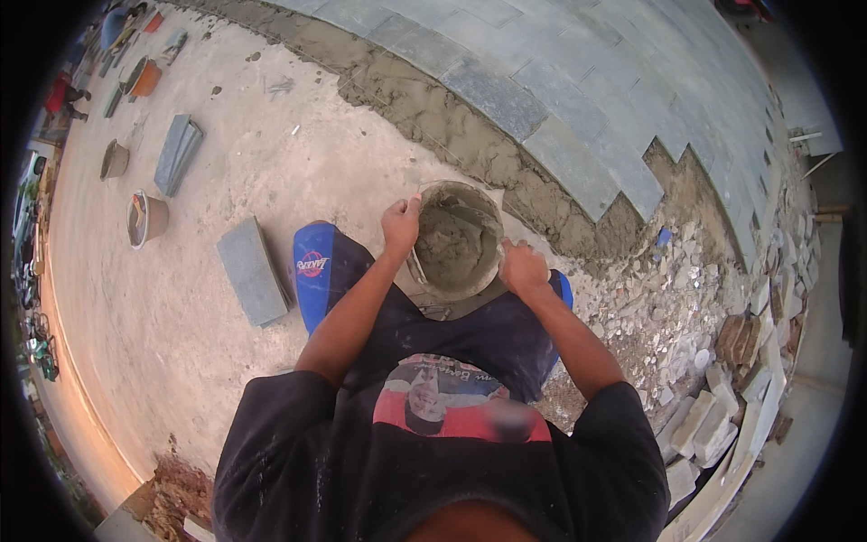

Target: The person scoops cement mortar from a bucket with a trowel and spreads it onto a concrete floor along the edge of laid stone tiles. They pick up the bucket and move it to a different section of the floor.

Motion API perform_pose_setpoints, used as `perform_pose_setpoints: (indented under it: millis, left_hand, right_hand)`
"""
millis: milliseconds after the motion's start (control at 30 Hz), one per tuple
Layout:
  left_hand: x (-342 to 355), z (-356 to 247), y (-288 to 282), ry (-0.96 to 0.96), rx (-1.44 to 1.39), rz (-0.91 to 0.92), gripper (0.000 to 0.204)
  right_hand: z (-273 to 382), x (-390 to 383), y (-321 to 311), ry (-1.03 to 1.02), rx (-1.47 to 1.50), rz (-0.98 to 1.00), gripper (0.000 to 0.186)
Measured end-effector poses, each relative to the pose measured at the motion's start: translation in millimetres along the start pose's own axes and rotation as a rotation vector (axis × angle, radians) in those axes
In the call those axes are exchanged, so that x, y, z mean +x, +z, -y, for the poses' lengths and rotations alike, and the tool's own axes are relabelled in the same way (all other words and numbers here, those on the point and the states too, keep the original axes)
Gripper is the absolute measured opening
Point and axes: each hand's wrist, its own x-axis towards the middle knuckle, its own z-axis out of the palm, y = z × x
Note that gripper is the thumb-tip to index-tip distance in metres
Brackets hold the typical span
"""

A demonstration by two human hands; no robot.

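Orange plastic is showing far ahead and left of the left hand, where a tub (pixel 145 79) is sitting on pale, gritty concrete (pixel 307 167). Closer on that side, I am seeing a small grey-brown pail (pixel 115 160) and a pale round-rimmed pail (pixel 150 222), with something orange-brown poking up inside the second. Nearer the left hand, flat rectangular grey slabs (pixel 179 155) are lying overlapped, and a second slab stack (pixel 253 274), straight-edged, is resting just beyond the left knee.

From my distance I am watching the left hand (pixel 400 224) gripping the left rim of a round bucket (pixel 462 194), which is sitting between both hands, its wall smeared and crusted. Thick, lumpy grey paste (pixel 452 239) is lying inside. Ahead of the hands, a rough band of mortar (pixel 452 122) is running diagonally, and smooth blue-grey paving (pixel 578 90) is stretching beyond it to a stepped edge. The right hand (pixel 525 268) is holding the bucket's opposite rim, fingers curled narrow. To its right, pale, sharp-edged rubble (pixel 659 289) is covering the ground, and chunky broken blocks (pixel 713 420) are lying heaped farther right, nearer the body.
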Motion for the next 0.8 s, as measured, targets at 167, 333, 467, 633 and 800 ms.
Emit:
perform_pose_setpoints:
  millis: [167,333,467,633,800]
  left_hand:
    - [-1,7,5,0.002,-0.05,-0.02,0.051]
    - [-6,12,-1,0.0,-0.151,-0.012,0.051]
    - [-5,11,3,0.03,-0.138,-0.009,0.051]
    - [-7,15,5,0.012,-0.115,0.005,0.051]
    - [8,25,-1,-0.006,-0.069,-0.012,0.052]
  right_hand:
    - [7,6,93,0.073,0.552,0.154,0.046]
    - [35,0,57,0.224,0.927,0.409,0.05]
    - [39,-3,75,0.185,1.057,0.427,0.033]
    - [26,-32,50,0.082,0.856,0.298,0.04]
    - [5,-34,51,-0.072,0.136,-0.062,0.042]
